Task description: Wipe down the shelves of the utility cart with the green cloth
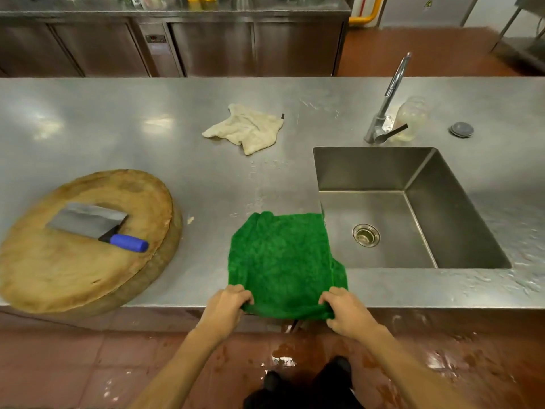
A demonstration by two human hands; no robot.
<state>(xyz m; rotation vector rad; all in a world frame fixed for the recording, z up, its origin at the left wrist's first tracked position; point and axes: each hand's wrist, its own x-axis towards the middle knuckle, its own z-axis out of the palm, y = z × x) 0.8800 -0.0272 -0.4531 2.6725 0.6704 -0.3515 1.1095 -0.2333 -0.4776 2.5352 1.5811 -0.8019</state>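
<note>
The green cloth lies spread nearly flat on the steel counter. Its far right corner sits at the left rim of the sink, and its near edge comes to the counter's front lip. The left hand grips the near left corner with fingers curled over the fabric. The right hand grips the near right corner the same way, so both hands are closed on the cloth.

It looks like thick terry pile: soft, limp and light, with no stiffness of its own. It will likely sag and fold wherever it is unsupported. Whether it is damp cannot be told, though the counter around it shows water streaks, and a wet cloth would weigh more and drip. The two near corners are a sound place to hold it for lifting or folding. For wiping, a folded pad under a flat palm would probably serve better than a loose sheet.

A round wooden chopping block stands to the left, with a cleaver lying on it. That blade is worth keeping the cloth well away from. Farther back a crumpled beige rag lies on the counter, and a tap rises behind the sink beside a glass jar. The tiled floor below shows wet patches. No utility cart is in view, so the cloth must be carried to it first.
</note>
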